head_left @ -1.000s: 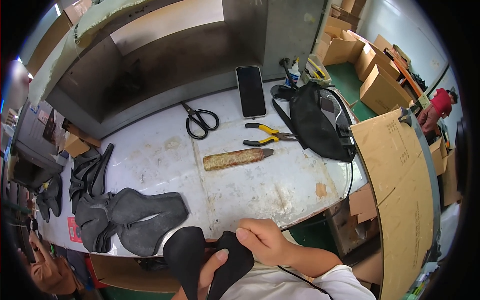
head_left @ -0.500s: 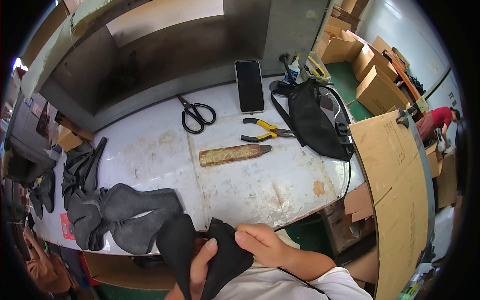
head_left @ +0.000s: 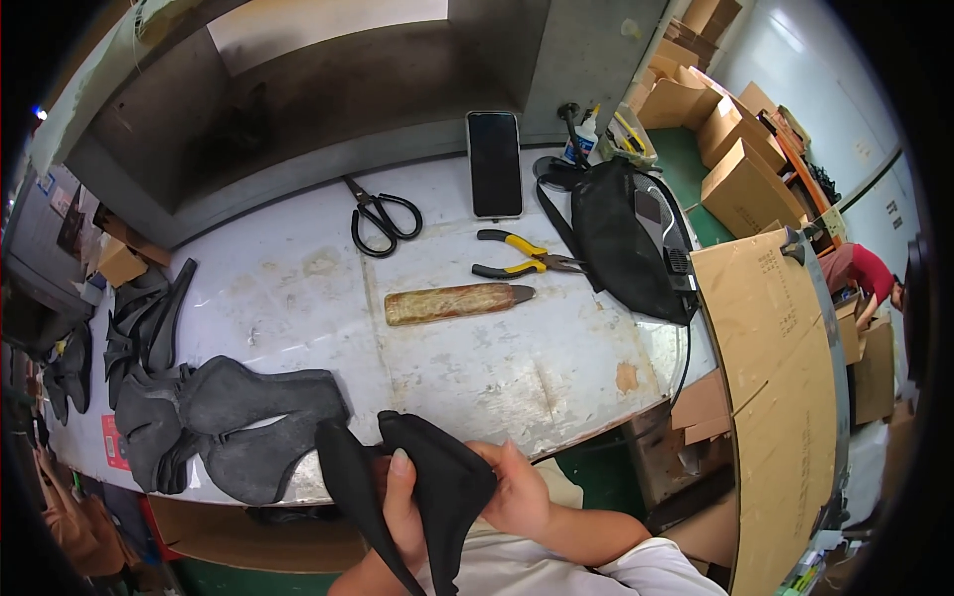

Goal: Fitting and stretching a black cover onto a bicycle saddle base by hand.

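Close to my body, below the table's front edge, I hold a soft black shoe upper (head_left: 452, 487) in both hands. My left hand (head_left: 400, 507) is inside its fold, thumb up, gripping the material; the other fingers are hidden behind it. The fingers of my right hand (head_left: 515, 494) pinch the upper's right edge. Left of my hands lies a stack of dark grey shoe uppers (head_left: 263, 397), flat on the table. Beyond my hands rests a short knife with a wrapped, brownish handle (head_left: 452, 304).
On the white table (head_left: 298, 308) lie black-handled scissors (head_left: 383, 221), yellow-and-black pliers (head_left: 527, 256), a phone (head_left: 494, 164) and a black bag (head_left: 616, 238). More black pieces (head_left: 149, 318) lie at the left. A cardboard sheet (head_left: 775, 368) stands at right; another person (head_left: 865, 273) bends beyond it.
The upper has turned in my hands, and its folded top edge now leans left. My right hand has rotated at its edge. The person at far right has bent lower.
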The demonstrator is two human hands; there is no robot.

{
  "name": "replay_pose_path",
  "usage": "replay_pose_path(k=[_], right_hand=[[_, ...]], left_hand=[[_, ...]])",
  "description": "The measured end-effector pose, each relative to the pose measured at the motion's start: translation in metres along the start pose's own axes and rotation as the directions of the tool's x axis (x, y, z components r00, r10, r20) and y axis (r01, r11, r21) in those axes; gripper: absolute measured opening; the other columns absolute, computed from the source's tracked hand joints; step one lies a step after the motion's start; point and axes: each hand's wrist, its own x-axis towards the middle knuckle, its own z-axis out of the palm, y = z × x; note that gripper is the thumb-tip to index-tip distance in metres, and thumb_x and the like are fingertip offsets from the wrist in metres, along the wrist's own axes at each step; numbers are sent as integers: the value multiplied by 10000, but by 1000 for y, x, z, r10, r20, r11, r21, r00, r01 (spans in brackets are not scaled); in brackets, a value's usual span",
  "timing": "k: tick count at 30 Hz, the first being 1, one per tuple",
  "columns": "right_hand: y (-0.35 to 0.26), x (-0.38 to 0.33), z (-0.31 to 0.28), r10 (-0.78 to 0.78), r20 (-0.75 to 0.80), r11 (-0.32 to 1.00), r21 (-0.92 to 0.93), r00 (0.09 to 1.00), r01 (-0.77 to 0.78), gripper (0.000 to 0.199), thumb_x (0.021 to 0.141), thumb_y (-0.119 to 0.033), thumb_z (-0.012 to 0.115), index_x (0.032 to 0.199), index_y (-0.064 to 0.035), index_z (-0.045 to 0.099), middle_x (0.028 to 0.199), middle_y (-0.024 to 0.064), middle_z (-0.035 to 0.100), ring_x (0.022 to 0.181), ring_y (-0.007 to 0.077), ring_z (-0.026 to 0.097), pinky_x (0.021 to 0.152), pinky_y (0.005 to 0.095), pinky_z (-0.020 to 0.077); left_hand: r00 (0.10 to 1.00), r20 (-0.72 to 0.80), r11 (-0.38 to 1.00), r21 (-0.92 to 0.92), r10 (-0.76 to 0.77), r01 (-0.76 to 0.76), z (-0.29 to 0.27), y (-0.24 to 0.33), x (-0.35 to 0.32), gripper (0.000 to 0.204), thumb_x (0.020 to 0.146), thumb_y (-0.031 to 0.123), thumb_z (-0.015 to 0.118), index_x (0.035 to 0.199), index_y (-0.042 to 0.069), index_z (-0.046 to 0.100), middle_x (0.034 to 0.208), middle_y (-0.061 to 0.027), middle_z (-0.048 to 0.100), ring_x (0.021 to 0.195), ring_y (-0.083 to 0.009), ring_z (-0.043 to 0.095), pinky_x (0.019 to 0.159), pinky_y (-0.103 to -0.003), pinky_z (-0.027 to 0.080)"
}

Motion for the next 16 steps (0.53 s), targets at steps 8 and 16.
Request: replay_pose_path(k=[8,16], right_hand=[[-16,-5,-24,-387,239,872,-217,890,438,295,999,-300,555,917,-16,543,833,7,575,728,50,514,644,221,433],[-46,-2,-39,-526,404,99,-845,748,526,256,933,-277,669,923,-39,576,828,90,665,717,87,589,624,205,457]], left_hand=[[987,48,987,50,153,-155,-44,-9,16,320,965,263,557,1079,-33,595,922,-125,655,848,-201,631,760,-325,522],[889,331,429,785,317,-446,-49,71,2,417,859,358,716,1047,-10,655,851,-158,660,728,-234,628,624,-285,474]])
